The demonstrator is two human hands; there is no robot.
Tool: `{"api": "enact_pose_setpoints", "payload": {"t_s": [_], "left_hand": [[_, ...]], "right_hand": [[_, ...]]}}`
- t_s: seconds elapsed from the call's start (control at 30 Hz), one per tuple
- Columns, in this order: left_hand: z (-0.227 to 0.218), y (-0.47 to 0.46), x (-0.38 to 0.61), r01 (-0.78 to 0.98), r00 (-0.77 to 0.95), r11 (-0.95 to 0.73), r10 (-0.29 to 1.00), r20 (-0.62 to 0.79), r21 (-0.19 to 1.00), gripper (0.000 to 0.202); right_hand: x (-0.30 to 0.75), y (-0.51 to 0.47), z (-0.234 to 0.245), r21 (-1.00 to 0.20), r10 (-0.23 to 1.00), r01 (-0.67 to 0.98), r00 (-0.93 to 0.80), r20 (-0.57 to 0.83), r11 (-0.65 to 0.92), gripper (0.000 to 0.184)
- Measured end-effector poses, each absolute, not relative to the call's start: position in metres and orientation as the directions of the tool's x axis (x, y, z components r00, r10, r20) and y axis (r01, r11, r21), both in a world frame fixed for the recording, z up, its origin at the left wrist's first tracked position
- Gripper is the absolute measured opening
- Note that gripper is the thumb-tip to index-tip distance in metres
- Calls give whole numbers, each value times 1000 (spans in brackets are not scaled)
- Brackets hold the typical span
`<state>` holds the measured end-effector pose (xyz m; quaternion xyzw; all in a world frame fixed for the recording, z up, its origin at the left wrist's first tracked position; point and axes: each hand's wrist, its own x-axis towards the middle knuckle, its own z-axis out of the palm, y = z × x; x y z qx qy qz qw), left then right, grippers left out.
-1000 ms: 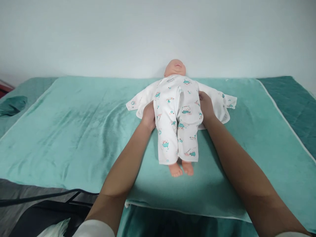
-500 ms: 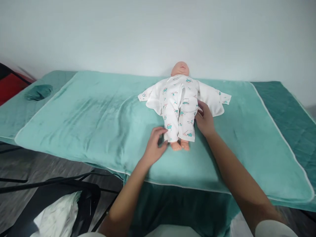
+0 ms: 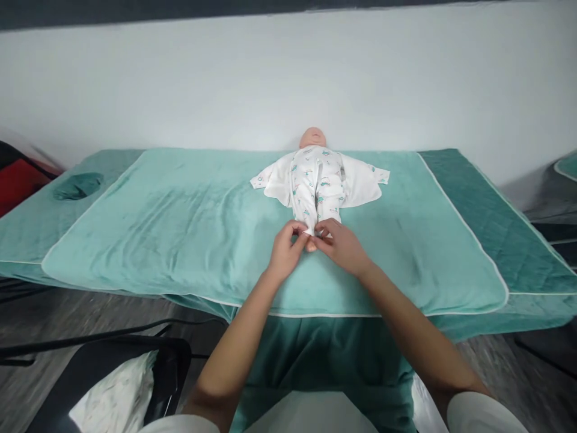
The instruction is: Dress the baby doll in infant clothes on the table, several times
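A baby doll [image 3: 317, 178] lies on its back on a teal blanket [image 3: 189, 222], head toward the wall. It wears white printed trousers [image 3: 318, 198] over an open white top spread to both sides. My left hand [image 3: 286, 248] pinches the hem of the doll's left-side trouser leg, fingers closed on the cloth. My right hand [image 3: 341, 243] meets it at the ankles, fingers curled on the other trouser hem. The doll's feet are hidden behind my hands.
The blanket covers a padded table [image 3: 491, 198] against a white wall. A small teal cloth bundle [image 3: 77, 185] lies at the table's far left. A black chair or bin with white cloth [image 3: 118, 394] stands low at the left. Something red [image 3: 18, 180] sits at the left edge.
Both hands slid from the doll's waist down to its ankles and closed on the trouser hems. The camera pulled back, showing more of the table and floor.
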<state>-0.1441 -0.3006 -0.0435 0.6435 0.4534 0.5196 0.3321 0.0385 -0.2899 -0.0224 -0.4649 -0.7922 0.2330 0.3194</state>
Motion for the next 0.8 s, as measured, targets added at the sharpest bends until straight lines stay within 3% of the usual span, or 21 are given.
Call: {"api": "enact_pose_setpoints", "payload": {"t_s": [0.1, 0.17, 0.4, 0.53, 0.63, 0.8], "left_hand": [[-36, -306, -144, 182, 50, -389, 921, 387, 903, 8], [-37, -313, -149, 191, 51, -375, 927, 373, 907, 10], [-70, -341, -172, 408, 7, -323, 936, 351, 854, 4], [-68, -339, -166, 510, 41, -434, 875, 482, 743, 20], [-52, -325, -150, 560, 159, -526, 827, 539, 640, 20], [-33, -296, -114, 693, 368, -548, 828, 423, 468, 16]], "right_hand": [[29, -294, -9, -619, 897, 649, -326, 298, 441, 2], [27, -298, -4, -571, 881, 671, -358, 309, 473, 3], [36, -314, -8, -493, 772, 602, -558, 304, 629, 9], [57, -305, -22, -575, 839, 612, -425, 340, 543, 8], [75, -293, -35, -502, 901, 752, -314, 300, 428, 22], [80, -284, -51, -426, 916, 812, -332, 225, 399, 6]]}}
